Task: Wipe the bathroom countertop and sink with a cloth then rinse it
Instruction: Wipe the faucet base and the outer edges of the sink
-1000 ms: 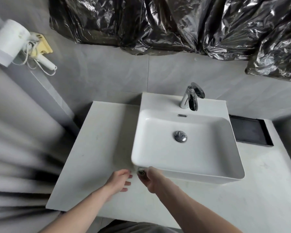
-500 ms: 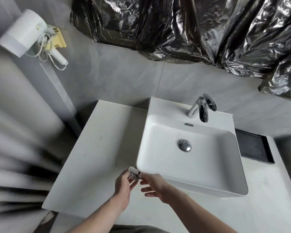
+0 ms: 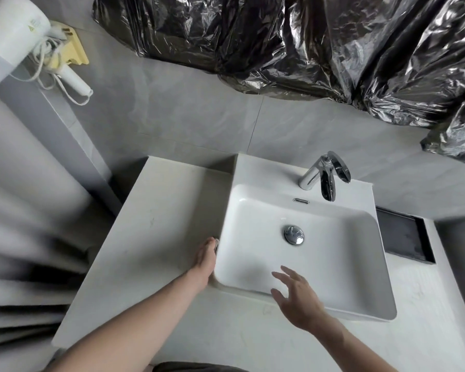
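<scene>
A white rectangular sink [image 3: 253, 205] sits on a pale countertop [image 3: 156, 210], with a chrome faucet [image 3: 325, 178] at its back and a chrome drain plug [image 3: 294, 234] in the basin. My left hand [image 3: 206, 257] lies along the sink's outer left wall and holds a small grey cloth [image 3: 217, 241] at its fingertips, against the wall where it meets the countertop. Most of the cloth is hidden by the fingers. My right hand [image 3: 297, 295] hovers with spread fingers over the sink's front rim and holds nothing.
A dark recessed tray [image 3: 403, 234] lies in the countertop right of the sink. Crumpled black plastic sheeting [image 3: 306, 44] covers the wall above. A white hair dryer [image 3: 14, 36] with a coiled cord hangs at the upper left. A grey wall stands close on the left.
The cloth passed from my right hand to my left. My left hand moved forward along the sink's left side, and my right hand let go and lifted over the front rim.
</scene>
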`<action>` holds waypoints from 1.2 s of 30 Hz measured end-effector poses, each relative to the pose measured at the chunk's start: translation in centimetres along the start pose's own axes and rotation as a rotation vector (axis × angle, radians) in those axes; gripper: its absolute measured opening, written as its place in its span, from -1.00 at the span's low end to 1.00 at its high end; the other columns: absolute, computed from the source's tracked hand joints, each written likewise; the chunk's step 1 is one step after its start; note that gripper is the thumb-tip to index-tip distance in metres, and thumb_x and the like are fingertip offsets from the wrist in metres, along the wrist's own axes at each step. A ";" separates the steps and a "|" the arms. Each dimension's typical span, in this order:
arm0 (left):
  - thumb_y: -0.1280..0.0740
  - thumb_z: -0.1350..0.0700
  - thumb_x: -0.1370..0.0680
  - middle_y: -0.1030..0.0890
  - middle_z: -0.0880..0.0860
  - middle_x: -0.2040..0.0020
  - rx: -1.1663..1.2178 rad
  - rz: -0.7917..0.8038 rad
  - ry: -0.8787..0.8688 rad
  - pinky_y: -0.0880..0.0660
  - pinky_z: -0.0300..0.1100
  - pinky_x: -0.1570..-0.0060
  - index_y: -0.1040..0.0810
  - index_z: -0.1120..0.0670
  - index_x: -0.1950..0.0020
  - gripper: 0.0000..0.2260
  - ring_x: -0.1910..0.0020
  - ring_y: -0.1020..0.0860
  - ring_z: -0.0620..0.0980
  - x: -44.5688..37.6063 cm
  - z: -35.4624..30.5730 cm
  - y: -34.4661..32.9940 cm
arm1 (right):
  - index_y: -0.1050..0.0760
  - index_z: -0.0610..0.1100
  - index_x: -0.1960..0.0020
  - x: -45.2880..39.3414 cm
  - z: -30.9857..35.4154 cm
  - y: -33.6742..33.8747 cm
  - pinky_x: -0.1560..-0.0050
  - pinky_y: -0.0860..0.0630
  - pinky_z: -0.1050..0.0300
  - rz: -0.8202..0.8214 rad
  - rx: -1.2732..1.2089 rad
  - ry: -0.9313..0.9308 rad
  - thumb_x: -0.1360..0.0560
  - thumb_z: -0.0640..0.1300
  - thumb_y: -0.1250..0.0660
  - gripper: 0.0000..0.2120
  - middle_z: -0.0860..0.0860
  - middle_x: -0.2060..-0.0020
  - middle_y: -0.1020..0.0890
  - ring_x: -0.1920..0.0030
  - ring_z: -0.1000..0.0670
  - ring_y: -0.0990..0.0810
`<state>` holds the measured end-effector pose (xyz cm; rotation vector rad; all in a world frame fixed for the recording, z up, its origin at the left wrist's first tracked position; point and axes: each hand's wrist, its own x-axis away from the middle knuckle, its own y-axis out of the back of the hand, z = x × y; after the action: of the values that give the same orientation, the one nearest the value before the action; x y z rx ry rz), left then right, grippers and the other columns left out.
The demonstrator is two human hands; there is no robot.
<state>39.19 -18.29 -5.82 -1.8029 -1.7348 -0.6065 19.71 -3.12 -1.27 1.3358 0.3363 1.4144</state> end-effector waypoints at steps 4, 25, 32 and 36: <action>-0.14 0.27 -0.66 -0.40 -0.16 0.50 -0.183 0.040 -0.078 -0.28 -0.30 0.43 -0.32 0.05 0.32 -0.65 0.38 -0.27 -0.08 -3.0 -2.7 -1.6 | -0.28 0.14 -0.59 -0.4 -1.4 -0.5 -0.60 -0.08 0.05 0.055 -0.020 -0.051 -0.65 0.21 -0.16 -0.47 0.12 -0.65 -0.12 -0.66 0.02 -0.06; -0.16 0.00 -0.62 -0.61 0.23 -0.22 -0.591 -0.026 -0.207 -0.49 -0.06 -0.08 -0.57 0.24 -0.23 -0.61 -0.16 -0.58 0.19 -18.8 -17.4 -13.2 | -0.15 0.11 -0.61 -2.9 0.1 -0.2 -0.44 -0.26 0.17 0.159 -0.052 0.042 -0.71 0.02 -0.02 -0.53 0.26 -0.63 -0.01 -0.61 0.13 0.01; -0.17 -0.06 -0.62 -0.54 0.19 -0.33 -0.635 0.083 -0.115 -0.41 -0.05 -0.23 -0.47 0.20 -0.38 -0.55 -0.26 -0.51 0.16 -17.5 -15.0 -10.8 | -0.11 0.07 -0.63 -2.7 0.4 -0.2 -0.50 -0.20 0.13 0.164 -0.033 0.035 -0.71 0.00 0.01 -0.52 0.20 -0.65 -0.01 -0.63 0.07 0.00; -0.09 -0.26 -0.49 -0.41 0.17 -0.48 -0.623 0.135 -0.010 -0.26 0.14 -0.46 -0.29 0.17 -0.52 -0.28 -0.42 -0.40 0.20 -19.1 -9.2 -7.3 | -0.14 0.04 -0.61 -2.4 0.7 -0.2 -0.46 -0.27 0.07 0.163 -0.013 0.034 -0.71 -0.04 0.03 -0.53 0.19 -0.64 -0.04 -0.62 0.05 -0.03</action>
<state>31.25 -38.59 -11.08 -2.3092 -1.5090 -1.1759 19.79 -5.29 -2.47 1.3545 0.2439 1.5730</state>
